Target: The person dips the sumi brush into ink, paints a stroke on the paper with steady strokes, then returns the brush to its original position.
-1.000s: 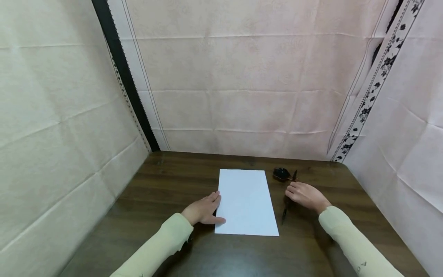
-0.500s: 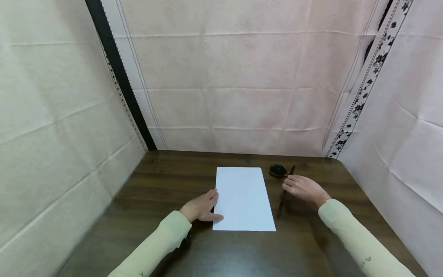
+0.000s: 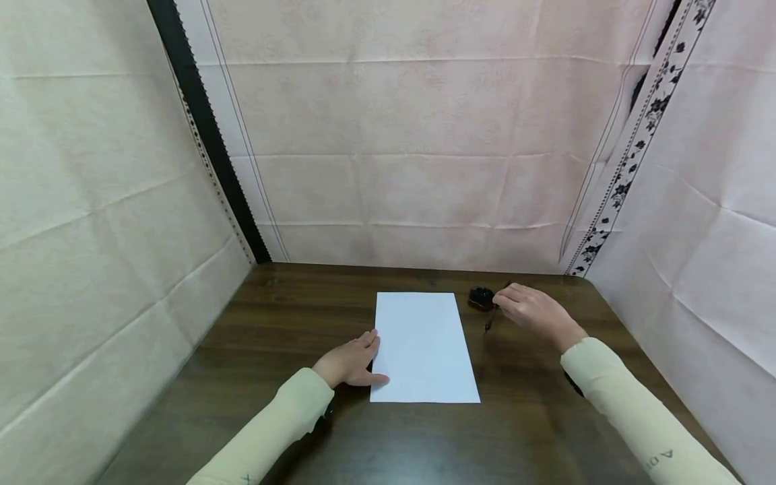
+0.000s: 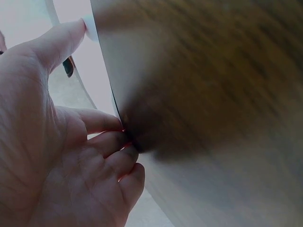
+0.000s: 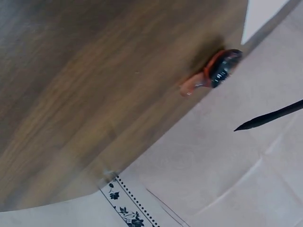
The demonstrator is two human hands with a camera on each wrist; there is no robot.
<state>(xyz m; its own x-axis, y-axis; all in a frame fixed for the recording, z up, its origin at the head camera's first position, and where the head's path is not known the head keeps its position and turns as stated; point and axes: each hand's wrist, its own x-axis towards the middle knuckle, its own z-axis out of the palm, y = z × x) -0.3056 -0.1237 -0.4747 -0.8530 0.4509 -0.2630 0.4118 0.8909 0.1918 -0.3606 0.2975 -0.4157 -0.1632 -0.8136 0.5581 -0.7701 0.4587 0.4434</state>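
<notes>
A blank white sheet of paper (image 3: 424, 347) lies on the wooden table. My left hand (image 3: 353, 360) rests at its left edge, thumb spread onto the sheet; in the left wrist view the left hand (image 4: 71, 132) shows its fingertips along the paper's edge. Right of the sheet, my right hand (image 3: 530, 310) pinches a slim dark brush (image 3: 492, 317) around its shaft. One pointed end of the brush (image 5: 270, 117) shows in the right wrist view, against the cloth; the fingers are out of that view. Close to the right fingertips sits a small glossy black dish (image 3: 480, 298).
The dish (image 5: 225, 66) has a reddish-brown rim and a short handle-like end in the right wrist view. Pale creased cloth (image 3: 394, 188) hangs behind the table (image 3: 291, 310) and along both sides, with a flower-patterned border (image 3: 624, 178) at the right corner.
My right hand has shifted away from me, toward the dish, and the brush has tilted, so it looks shorter. The left hand stays at the paper's edge; the head view has shifted slightly.
</notes>
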